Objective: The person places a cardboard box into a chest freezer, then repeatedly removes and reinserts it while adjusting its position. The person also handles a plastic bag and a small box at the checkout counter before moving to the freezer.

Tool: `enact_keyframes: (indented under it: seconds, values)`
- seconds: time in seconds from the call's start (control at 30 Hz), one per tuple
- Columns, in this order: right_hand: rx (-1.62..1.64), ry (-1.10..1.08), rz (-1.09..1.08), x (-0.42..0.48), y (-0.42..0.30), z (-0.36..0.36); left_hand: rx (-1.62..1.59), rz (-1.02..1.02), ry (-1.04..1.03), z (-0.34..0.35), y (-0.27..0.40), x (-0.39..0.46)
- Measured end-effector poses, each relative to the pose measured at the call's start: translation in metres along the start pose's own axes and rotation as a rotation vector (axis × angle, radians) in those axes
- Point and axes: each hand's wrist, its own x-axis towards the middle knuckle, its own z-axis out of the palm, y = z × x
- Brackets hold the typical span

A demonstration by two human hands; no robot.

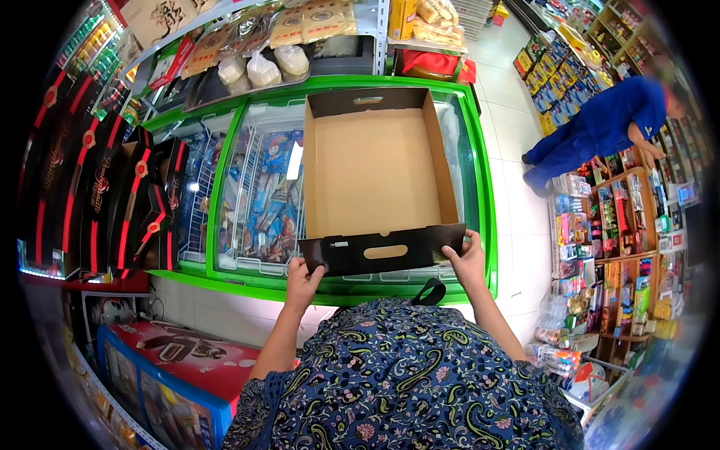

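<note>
An open, shallow cardboard box (pixel 374 174), brown inside and black outside, lies on the glass top of a green-framed chest freezer (pixel 225 185). Nothing is in the box. Its near black flap (pixel 351 260) has an oval handle slot and leans outward towards me. My left hand (pixel 304 284) pinches the flap's left corner, thumb on the black face. At the flap's right corner, my right hand (pixel 467 259) grips it with the thumb in front and the fingers behind. Frozen goods in wire baskets show through the glass on the left.
Several black boxes with red stripes (pixel 107 185) stand at the left. Beyond the freezer are shelves with bagged goods (pixel 264 67). A red-topped freezer (pixel 185 354) is at lower left. Across the tiled aisle (pixel 506 169) on the right, a person in blue (pixel 602 129) stands at stocked shelves.
</note>
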Motion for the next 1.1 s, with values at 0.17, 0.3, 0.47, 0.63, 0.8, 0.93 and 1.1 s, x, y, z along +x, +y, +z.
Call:
enact_keyframes:
  seconds: [0.17,0.3,0.47,0.63,0.8,0.93,1.1]
  values:
    - [-0.418,0.141,-0.094,-0.002,-0.027,0.001,0.107,-0.064,0.159,0.012,0.001,-0.003]
    - [-0.393,0.024,0.076,0.02,-0.016,-0.008,0.112,-0.173,0.189,0.011,0.014,0.01]
    - [-0.184,-0.129,0.352,0.055,0.0,0.005,0.319,-0.012,0.115,0.004,0.026,0.019]
    - [0.278,-0.35,0.587,0.058,0.011,-0.002,0.855,0.259,-0.168,0.019,0.052,0.016]
    - [0.184,-0.325,0.55,0.035,-0.029,0.005,0.928,0.247,-0.262,0.013,0.064,0.014]
    - [0.316,-0.271,0.391,0.022,-0.019,0.011,0.974,0.434,-0.075,0.019,0.037,0.014]
    - [0.424,-0.354,0.331,0.035,0.033,0.008,0.854,0.541,-0.117,0.018,0.029,0.015]
